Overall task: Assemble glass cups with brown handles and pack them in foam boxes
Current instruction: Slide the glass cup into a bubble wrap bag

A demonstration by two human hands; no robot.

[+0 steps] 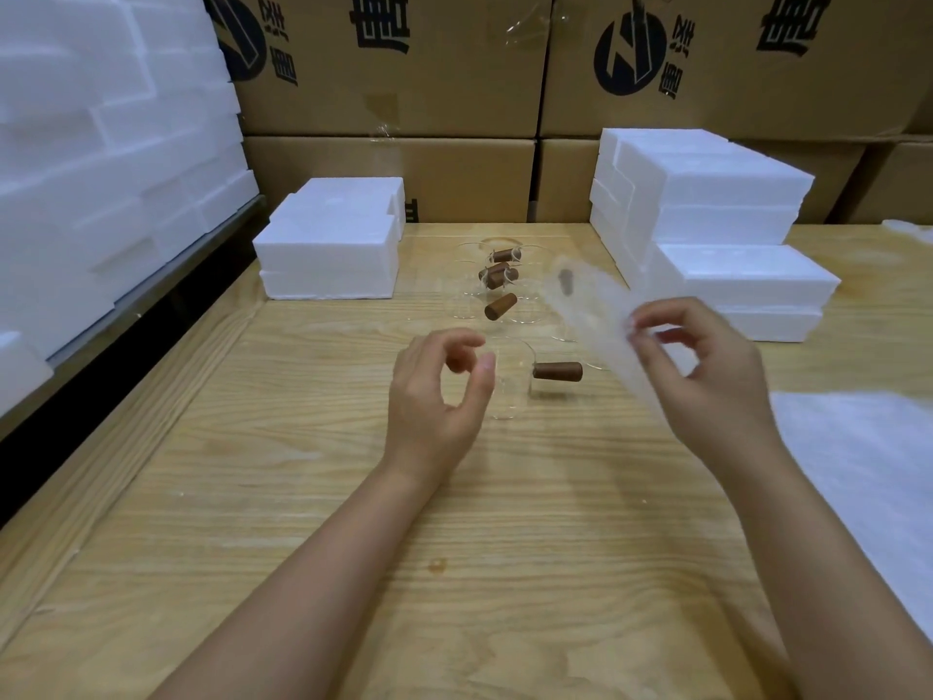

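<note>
A clear glass cup [512,384] with a brown handle [558,371] pointing right stands on the wooden table [303,497], just right of my left hand [436,396]. That hand hovers beside the cup with curled, parted fingers and holds nothing. My right hand [707,371] pinches a thin translucent foam sheet [590,305] that stretches up and to the left, blurred by motion. Farther back stand several more glass cups with brown handles [500,288].
A white foam box [328,242] sits at the back left of the table, and stacked foam boxes [707,219] at the back right. White foam sheets [868,472] lie at the right edge. Cardboard cartons [404,93] form the back wall; foam pieces [101,169] are piled at left.
</note>
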